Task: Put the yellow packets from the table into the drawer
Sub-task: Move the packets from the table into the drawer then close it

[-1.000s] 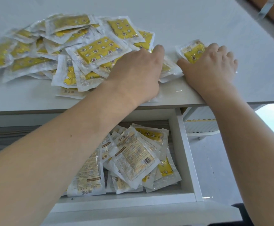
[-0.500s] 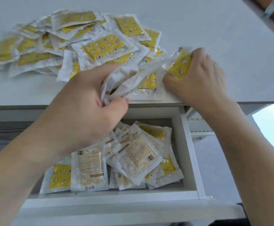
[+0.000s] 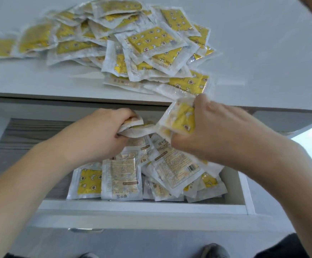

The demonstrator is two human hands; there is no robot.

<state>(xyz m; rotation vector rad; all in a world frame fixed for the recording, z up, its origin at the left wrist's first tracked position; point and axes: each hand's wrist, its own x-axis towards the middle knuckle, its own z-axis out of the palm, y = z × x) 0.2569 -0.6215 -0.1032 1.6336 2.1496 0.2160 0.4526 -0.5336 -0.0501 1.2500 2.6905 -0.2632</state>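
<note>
Head view: both hands sit over the open drawer (image 3: 144,206), each with packets. Left hand (image 3: 97,135) has fingers curled round a small white bundle (image 3: 133,127), held just above the drawer's pile (image 3: 151,175). Right hand (image 3: 212,131) clutches a yellow packet (image 3: 181,120) at the table (image 3: 263,53) edge, above the drawer's right half. Neither load is let go yet.

Progress, judging by how things lie: roughly a dozen or more packets lie in the drawer, bunched centre to right, some face down; the left part shows bare bottom. A bigger heap (image 3: 133,40) is left on the table, spread from the far left to near the front edge. I'd call it well under half done. Many more grab-and-drop rounds needed. Exact count not readable because of overlap and blur.
</note>
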